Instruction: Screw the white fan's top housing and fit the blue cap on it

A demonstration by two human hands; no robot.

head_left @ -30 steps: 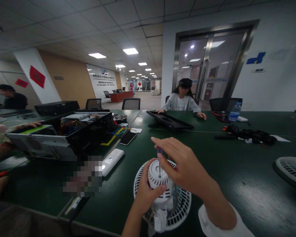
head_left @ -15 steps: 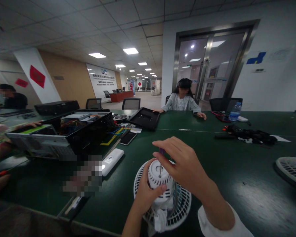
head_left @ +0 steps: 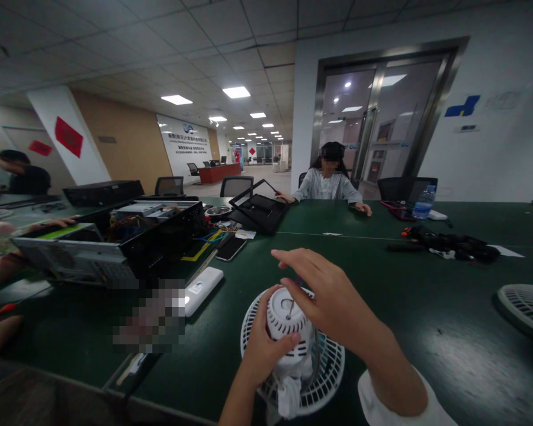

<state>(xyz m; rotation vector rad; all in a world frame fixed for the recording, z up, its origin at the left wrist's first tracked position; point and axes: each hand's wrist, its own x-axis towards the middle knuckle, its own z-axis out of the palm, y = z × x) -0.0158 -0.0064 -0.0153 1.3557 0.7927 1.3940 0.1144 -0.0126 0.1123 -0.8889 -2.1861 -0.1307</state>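
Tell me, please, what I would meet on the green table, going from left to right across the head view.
Open computer case → phone → white fan → water bottle → white grille at the right edge.

The fan (head_left: 293, 326) is white, the worktop (head_left: 395, 296) under it dark green. Left of the fan: an all-white device (head_left: 204, 290), a black-and-silver computer case (head_left: 164, 245).
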